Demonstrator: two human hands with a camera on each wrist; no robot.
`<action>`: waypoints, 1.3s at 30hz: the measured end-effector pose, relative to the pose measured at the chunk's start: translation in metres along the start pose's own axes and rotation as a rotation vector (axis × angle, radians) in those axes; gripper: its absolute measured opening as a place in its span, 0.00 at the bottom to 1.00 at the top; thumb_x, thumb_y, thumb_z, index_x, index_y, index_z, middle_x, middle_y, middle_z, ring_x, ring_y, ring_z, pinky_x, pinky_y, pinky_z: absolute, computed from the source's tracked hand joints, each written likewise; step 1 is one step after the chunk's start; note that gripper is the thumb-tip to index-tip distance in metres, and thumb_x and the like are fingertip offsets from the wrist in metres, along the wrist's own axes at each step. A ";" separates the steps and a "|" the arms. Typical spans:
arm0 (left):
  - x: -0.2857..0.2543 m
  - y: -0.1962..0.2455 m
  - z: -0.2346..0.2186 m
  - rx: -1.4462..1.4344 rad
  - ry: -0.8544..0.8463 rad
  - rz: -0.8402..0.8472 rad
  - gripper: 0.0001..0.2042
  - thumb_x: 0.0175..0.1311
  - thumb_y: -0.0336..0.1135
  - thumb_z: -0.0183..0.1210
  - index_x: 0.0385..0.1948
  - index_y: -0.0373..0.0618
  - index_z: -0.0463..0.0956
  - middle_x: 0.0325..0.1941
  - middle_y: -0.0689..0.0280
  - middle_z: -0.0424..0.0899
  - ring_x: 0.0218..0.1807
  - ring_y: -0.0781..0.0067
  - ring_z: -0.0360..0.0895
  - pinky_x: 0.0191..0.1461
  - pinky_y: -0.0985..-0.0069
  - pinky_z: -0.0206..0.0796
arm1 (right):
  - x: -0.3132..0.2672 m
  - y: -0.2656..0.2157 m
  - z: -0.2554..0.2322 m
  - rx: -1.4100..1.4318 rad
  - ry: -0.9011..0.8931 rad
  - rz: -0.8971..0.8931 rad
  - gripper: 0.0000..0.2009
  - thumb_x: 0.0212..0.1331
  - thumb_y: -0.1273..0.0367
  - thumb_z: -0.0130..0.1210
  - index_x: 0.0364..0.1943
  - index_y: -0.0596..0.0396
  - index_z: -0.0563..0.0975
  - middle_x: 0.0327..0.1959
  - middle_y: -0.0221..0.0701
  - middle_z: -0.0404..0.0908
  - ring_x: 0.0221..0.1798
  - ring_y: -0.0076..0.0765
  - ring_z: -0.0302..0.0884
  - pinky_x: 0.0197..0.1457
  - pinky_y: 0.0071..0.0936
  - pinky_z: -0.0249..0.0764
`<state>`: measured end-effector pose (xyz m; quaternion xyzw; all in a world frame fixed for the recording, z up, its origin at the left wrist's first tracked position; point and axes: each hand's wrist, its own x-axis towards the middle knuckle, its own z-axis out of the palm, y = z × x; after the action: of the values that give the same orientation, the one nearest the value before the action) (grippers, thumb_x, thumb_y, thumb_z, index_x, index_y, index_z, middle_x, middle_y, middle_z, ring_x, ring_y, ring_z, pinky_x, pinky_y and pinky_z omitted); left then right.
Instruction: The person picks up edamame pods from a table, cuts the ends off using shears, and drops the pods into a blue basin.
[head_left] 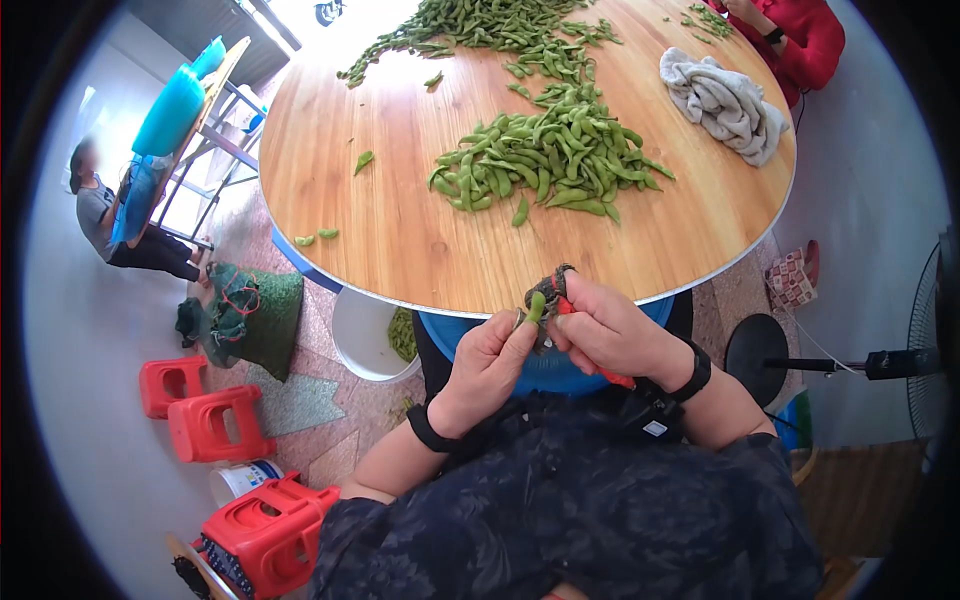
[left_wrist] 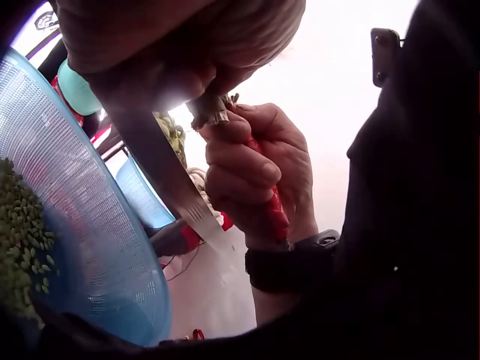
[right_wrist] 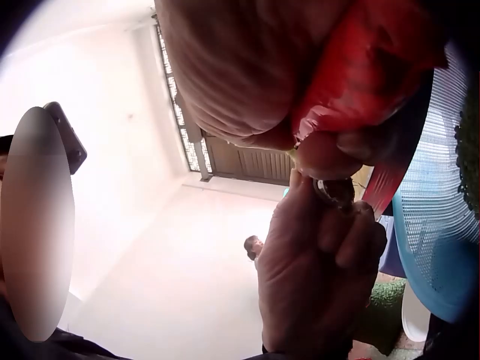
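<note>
Close to the table's near edge, my left hand (head_left: 493,362) pinches a green soybean pod (head_left: 537,306) between thumb and fingers. Facing it, my right hand (head_left: 625,335) has its fingers curled round a long red thing (head_left: 617,378) that looks like a handle; cannot tell its exact kind. Something dark and wrapped (head_left: 560,284) shows at the right fingertips. Both hands meet above a blue mesh basket (left_wrist: 94,225), which holds shelled green beans (left_wrist: 21,240). In the right wrist view, the glossy red thing (right_wrist: 367,67) runs along the right palm.
A heap of pods (head_left: 550,155) lies on the round wooden table (head_left: 350,230), beside a grey towel (head_left: 722,105). A white bucket (head_left: 365,345), red stools (head_left: 220,425) and a standing fan (head_left: 765,360) are around me. Someone in red (head_left: 815,50) sits across; another person (head_left: 100,215) is at left.
</note>
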<state>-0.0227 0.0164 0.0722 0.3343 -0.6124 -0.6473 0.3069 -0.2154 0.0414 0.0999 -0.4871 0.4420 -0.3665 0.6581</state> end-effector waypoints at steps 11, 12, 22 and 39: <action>0.006 -0.004 0.003 0.543 0.091 0.356 0.09 0.68 0.29 0.52 0.26 0.38 0.70 0.21 0.64 0.66 0.22 0.76 0.64 0.27 0.74 0.58 | -0.003 -0.002 0.000 -0.014 -0.015 0.034 0.08 0.59 0.75 0.36 0.40 0.57 0.66 0.23 0.25 0.70 0.15 0.17 0.65 0.16 0.16 0.62; 0.006 -0.004 0.002 0.758 0.110 0.500 0.08 0.67 0.28 0.53 0.26 0.37 0.69 0.20 0.62 0.65 0.22 0.74 0.65 0.26 0.72 0.58 | -0.002 -0.001 0.000 -0.020 -0.014 0.045 0.08 0.60 0.75 0.35 0.40 0.56 0.66 0.23 0.25 0.70 0.15 0.17 0.65 0.16 0.16 0.62; -0.003 -0.001 -0.020 -0.666 -0.334 -0.368 0.15 0.71 0.44 0.49 0.34 0.40 0.70 0.20 0.72 0.67 0.22 0.79 0.65 0.27 0.80 0.59 | 0.002 0.014 0.013 0.373 -0.170 0.007 0.08 0.62 0.76 0.38 0.41 0.56 0.69 0.20 0.24 0.70 0.13 0.15 0.65 0.14 0.13 0.60; -0.016 0.008 -0.018 0.191 -0.092 0.132 0.14 0.70 0.29 0.43 0.21 0.37 0.69 0.19 0.62 0.70 0.21 0.70 0.67 0.27 0.73 0.60 | -0.005 -0.003 0.028 -0.032 0.020 0.051 0.08 0.62 0.67 0.49 0.39 0.55 0.67 0.20 0.29 0.71 0.16 0.25 0.71 0.20 0.23 0.68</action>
<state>0.0013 0.0185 0.0807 0.2908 -0.7056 -0.5789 0.2870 -0.1911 0.0541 0.1080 -0.4825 0.4664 -0.3475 0.6549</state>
